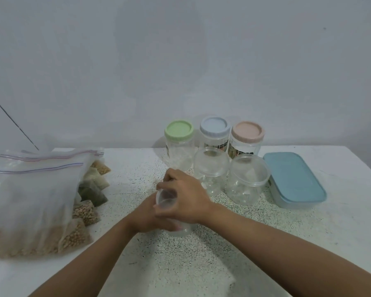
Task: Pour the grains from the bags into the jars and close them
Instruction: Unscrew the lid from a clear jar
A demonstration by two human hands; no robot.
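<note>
A small clear jar point(181, 231) stands on the speckled table point(180, 264) in front of me. My left hand point(147, 219) grips its body from the left. My right hand point(184, 200) curls over its clear lid point(164, 198) from above. Two more clear jars with clear lids point(211, 168) point(247, 179) stand behind. Further back are three tall jars with a green lid point(179, 129), a blue lid point(215, 126) and a pink lid point(247, 131). Several zip bags of grains point(36, 200) lie piled at the left.
A rectangular container with a blue lid point(293, 179) sits at the right, beside the jars. A pale wall rises just behind the table. A thin dark cord point(13, 121) slants down at the far left.
</note>
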